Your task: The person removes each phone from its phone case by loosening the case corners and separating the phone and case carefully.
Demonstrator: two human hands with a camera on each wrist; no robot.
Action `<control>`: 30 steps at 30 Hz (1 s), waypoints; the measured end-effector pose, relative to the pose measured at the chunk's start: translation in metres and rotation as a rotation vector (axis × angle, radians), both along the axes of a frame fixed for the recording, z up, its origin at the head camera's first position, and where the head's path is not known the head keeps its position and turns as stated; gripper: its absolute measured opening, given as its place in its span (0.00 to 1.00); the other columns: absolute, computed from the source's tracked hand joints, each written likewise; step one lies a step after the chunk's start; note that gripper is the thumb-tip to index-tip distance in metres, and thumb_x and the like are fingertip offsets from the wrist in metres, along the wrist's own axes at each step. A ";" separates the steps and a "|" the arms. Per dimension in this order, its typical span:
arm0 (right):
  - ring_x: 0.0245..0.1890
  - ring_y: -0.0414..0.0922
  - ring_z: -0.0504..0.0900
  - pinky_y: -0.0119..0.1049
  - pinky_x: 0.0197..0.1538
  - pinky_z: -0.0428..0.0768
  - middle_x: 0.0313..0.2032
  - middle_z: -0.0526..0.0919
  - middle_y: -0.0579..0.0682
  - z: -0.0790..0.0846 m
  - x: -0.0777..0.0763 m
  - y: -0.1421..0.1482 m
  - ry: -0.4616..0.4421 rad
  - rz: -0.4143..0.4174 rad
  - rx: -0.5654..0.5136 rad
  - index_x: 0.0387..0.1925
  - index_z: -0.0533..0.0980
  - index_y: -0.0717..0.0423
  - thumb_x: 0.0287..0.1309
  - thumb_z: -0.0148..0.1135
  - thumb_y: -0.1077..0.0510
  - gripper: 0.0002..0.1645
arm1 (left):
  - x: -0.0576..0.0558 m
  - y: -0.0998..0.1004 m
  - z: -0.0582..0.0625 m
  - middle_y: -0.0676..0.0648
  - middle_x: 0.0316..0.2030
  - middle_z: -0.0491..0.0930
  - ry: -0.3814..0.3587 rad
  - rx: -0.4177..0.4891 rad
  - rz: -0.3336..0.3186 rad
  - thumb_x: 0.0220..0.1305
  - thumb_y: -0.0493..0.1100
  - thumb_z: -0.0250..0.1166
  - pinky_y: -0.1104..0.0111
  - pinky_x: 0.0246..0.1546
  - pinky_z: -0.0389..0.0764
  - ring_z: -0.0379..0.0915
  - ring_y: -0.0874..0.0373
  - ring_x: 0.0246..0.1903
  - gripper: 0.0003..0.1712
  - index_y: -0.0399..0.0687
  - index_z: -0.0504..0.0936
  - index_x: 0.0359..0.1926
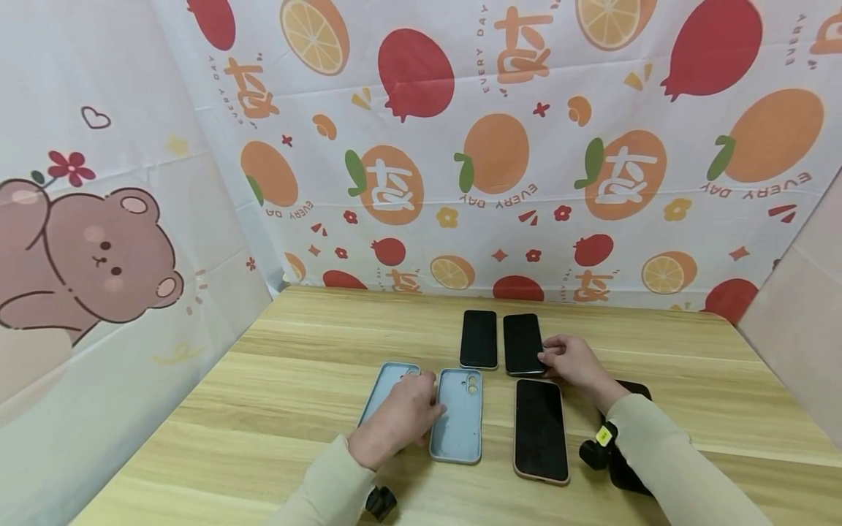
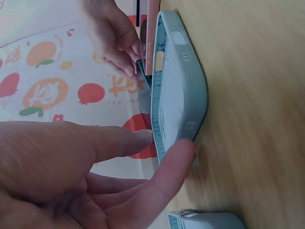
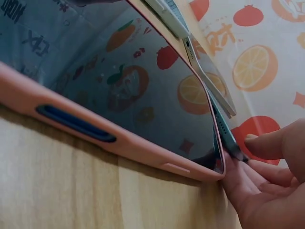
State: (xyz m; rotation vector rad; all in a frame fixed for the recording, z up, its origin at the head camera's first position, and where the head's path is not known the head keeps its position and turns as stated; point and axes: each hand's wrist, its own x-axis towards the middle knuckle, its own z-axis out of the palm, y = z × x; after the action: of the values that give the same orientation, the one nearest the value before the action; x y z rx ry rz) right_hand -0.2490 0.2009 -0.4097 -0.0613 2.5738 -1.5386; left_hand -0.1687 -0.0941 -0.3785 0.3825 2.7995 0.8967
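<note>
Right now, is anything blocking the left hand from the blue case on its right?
Nothing I can see. The left hand is at the left edge of that blue case; the other blue case, partly hidden, lies farther left.

Blue cases [image 1: 460, 424], black screens [image 1: 479, 339], cloth [image 1: 439, 150] (fruit-patterned)

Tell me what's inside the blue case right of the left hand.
The blue case is bare inside, with a camera cutout showing. The left hand hides part of one edge.

On a wood-grain table [image 1: 217, 446] lie two black phones [image 1: 479, 339] side by side, a pink-cased phone [image 1: 541, 429], two light-blue phone cases [image 1: 460, 432] and a partly hidden black object [image 1: 623, 471].
</note>
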 end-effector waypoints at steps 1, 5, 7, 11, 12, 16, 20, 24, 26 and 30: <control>0.33 0.44 0.83 0.37 0.39 0.85 0.46 0.80 0.68 0.000 0.001 0.000 -0.005 -0.011 0.000 0.60 0.67 0.76 0.69 0.55 0.63 0.24 | 0.000 0.000 0.000 0.43 0.24 0.78 0.008 -0.010 -0.002 0.65 0.36 0.66 0.73 0.14 0.75 0.75 0.59 0.11 0.11 0.32 0.74 0.41; 0.31 0.43 0.83 0.38 0.36 0.85 0.43 0.80 0.65 0.003 0.004 0.000 -0.007 -0.023 0.028 0.58 0.68 0.74 0.70 0.52 0.63 0.21 | 0.000 0.003 0.001 0.46 0.22 0.74 0.032 -0.048 -0.004 0.66 0.37 0.64 0.73 0.12 0.74 0.73 0.61 0.10 0.11 0.32 0.75 0.41; 0.31 0.44 0.84 0.38 0.36 0.85 0.42 0.81 0.64 0.004 0.006 0.000 -0.003 -0.029 0.040 0.58 0.69 0.73 0.70 0.51 0.64 0.20 | 0.000 0.004 0.001 0.47 0.21 0.73 0.063 -0.073 -0.007 0.66 0.38 0.64 0.74 0.12 0.73 0.72 0.62 0.10 0.12 0.31 0.75 0.43; 0.31 0.45 0.85 0.39 0.36 0.85 0.41 0.81 0.64 0.009 0.008 0.002 0.019 -0.029 0.053 0.57 0.70 0.72 0.71 0.50 0.64 0.18 | -0.002 0.006 0.000 0.49 0.20 0.72 0.180 -0.123 -0.023 0.66 0.37 0.64 0.75 0.14 0.71 0.69 0.63 0.15 0.11 0.31 0.77 0.44; 0.32 0.45 0.85 0.40 0.37 0.85 0.41 0.81 0.64 0.010 0.009 0.002 0.029 -0.024 0.059 0.56 0.70 0.72 0.71 0.50 0.64 0.18 | -0.002 0.006 0.000 0.48 0.21 0.73 0.226 -0.139 -0.029 0.65 0.36 0.64 0.75 0.15 0.70 0.69 0.63 0.17 0.10 0.31 0.78 0.43; 0.34 0.47 0.84 0.41 0.39 0.85 0.43 0.80 0.63 0.015 0.017 0.004 0.085 -0.016 0.085 0.55 0.72 0.70 0.70 0.51 0.63 0.17 | -0.004 0.008 -0.001 0.44 0.28 0.80 0.364 -0.196 -0.033 0.64 0.35 0.64 0.73 0.21 0.74 0.71 0.61 0.24 0.09 0.33 0.80 0.42; 0.35 0.49 0.84 0.41 0.39 0.86 0.43 0.80 0.64 0.018 0.029 0.004 0.123 0.006 0.080 0.53 0.73 0.70 0.70 0.52 0.62 0.17 | -0.006 0.014 -0.001 0.39 0.39 0.85 0.381 -0.199 -0.030 0.65 0.37 0.64 0.68 0.30 0.82 0.82 0.56 0.34 0.14 0.34 0.80 0.49; 0.33 0.49 0.82 0.40 0.35 0.85 0.40 0.80 0.62 0.018 0.042 0.006 0.091 0.048 0.059 0.53 0.73 0.69 0.70 0.53 0.62 0.16 | -0.007 0.024 0.001 0.40 0.40 0.86 0.334 -0.127 -0.052 0.66 0.37 0.62 0.72 0.27 0.81 0.82 0.57 0.34 0.16 0.34 0.79 0.53; 0.31 0.48 0.81 0.39 0.32 0.85 0.38 0.80 0.61 0.018 0.049 0.007 0.066 0.063 0.054 0.53 0.73 0.69 0.70 0.53 0.62 0.16 | -0.007 0.029 0.002 0.42 0.39 0.86 0.291 -0.078 -0.062 0.67 0.36 0.61 0.75 0.24 0.77 0.79 0.61 0.31 0.16 0.34 0.79 0.53; 0.27 0.47 0.81 0.38 0.29 0.83 0.36 0.80 0.58 0.019 0.061 0.008 0.044 0.096 0.093 0.52 0.74 0.68 0.70 0.54 0.62 0.15 | -0.007 0.040 0.005 0.43 0.39 0.85 0.163 0.011 -0.085 0.69 0.35 0.59 0.75 0.22 0.75 0.75 0.64 0.25 0.17 0.34 0.76 0.56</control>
State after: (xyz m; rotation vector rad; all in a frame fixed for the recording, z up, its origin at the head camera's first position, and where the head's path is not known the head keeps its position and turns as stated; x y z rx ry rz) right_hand -0.1881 0.2090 -0.3911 -0.2074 2.6306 -1.3986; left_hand -0.1759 -0.0538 -0.3731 0.5976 2.8992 0.9006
